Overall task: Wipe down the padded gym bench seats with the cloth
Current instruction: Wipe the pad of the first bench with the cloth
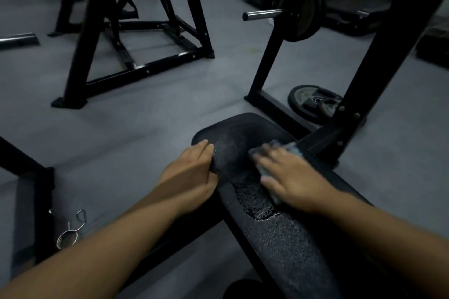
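Our left hand [192,165] curls over the left edge of the padded surface [279,238], probably to steady it and brace us against the push. Just to its right, our right hand [291,177] lies flat with fingers spread, pressing the cloth [292,147] onto the padding so the whole palm drives it. A wet patch [255,201] glistens beside that hand's thumb and likely needs the next stroke.

The padded bench seat [279,238] is long, black and grainy, running from the lower right up to a rounded far end at mid-frame. A wet, glistening patch lies along its middle. The grey-blue cloth [291,147] lies crumpled on the seat's right side near the far end, mostly covered by the flat right hand [291,177]
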